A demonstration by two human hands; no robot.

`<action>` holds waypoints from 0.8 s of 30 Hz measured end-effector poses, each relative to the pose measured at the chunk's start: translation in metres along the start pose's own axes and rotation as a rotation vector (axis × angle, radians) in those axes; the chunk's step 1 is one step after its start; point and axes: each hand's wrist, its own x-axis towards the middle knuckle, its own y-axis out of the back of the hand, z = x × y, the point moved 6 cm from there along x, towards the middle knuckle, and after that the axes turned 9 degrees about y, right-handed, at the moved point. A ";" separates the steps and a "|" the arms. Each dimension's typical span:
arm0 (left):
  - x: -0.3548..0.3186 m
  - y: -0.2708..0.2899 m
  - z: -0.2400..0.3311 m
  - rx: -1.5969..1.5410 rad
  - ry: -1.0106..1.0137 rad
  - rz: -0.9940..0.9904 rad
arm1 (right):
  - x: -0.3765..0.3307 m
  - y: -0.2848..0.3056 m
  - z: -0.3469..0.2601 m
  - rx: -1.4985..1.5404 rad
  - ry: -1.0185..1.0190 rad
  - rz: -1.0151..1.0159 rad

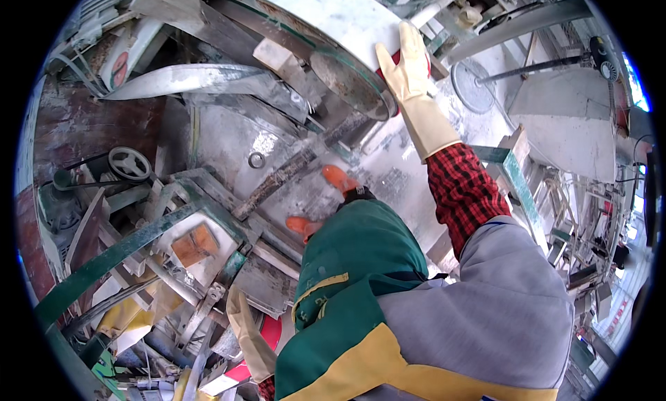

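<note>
A cream rubber glove covers my right hand (408, 64). It lies with thumb apart and fingers stretched over the edge of a large white rounded surface (333, 16), against a red part (397, 56) that shows between thumb and fingers. Low on the left, my left hand (246, 331), gloved alike, has its fingers stretched out. Beside it are a metal linkage (205, 304) and a red round thing (270, 331), partly behind the glove. Whether that hand touches either, I cannot tell. A dusty round metal plate (350, 85) sits under the white surface.
A green metal frame (132, 255) crosses the left, near a belt pulley (130, 164). Curved sheet metal (187, 80) lies ahead. A grey disc on a rod (474, 85) and a green-edged stand (520, 186) are at right. Orange boots (338, 179) stand on the wet, dusty floor.
</note>
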 end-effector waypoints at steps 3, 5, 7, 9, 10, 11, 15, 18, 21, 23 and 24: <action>-0.004 0.005 0.011 0.083 0.043 -0.037 | -0.047 -0.006 -0.001 0.046 -0.073 0.076; -0.007 0.007 0.017 0.097 0.047 -0.025 | -0.068 -0.009 -0.008 -0.032 0.001 0.069; -0.008 0.012 0.019 0.090 0.035 0.002 | -0.072 -0.010 -0.011 -0.035 -0.001 0.077; -0.012 0.022 0.020 0.077 0.022 0.051 | -0.070 -0.009 -0.013 -0.030 -0.010 0.077; -0.014 0.027 0.020 0.073 0.015 0.087 | -0.069 -0.011 -0.013 -0.018 0.022 0.109; -0.019 0.035 0.019 0.071 0.008 0.141 | -0.069 -0.011 -0.015 -0.034 0.045 0.120; -0.044 0.090 0.002 0.109 -0.059 0.460 | -0.069 -0.012 -0.022 -0.082 0.112 0.180; -0.052 0.151 -0.040 0.172 -0.079 0.636 | -0.072 -0.016 -0.018 -0.108 0.132 0.176; -0.084 0.188 -0.055 0.385 -0.111 0.889 | -0.066 -0.012 -0.025 -0.109 0.197 0.167; -0.096 0.209 -0.065 0.486 0.013 1.006 | -0.067 -0.009 -0.025 -0.140 0.248 0.172; -0.104 0.218 -0.071 0.517 0.072 1.045 | -0.063 -0.006 -0.027 -0.081 0.241 0.159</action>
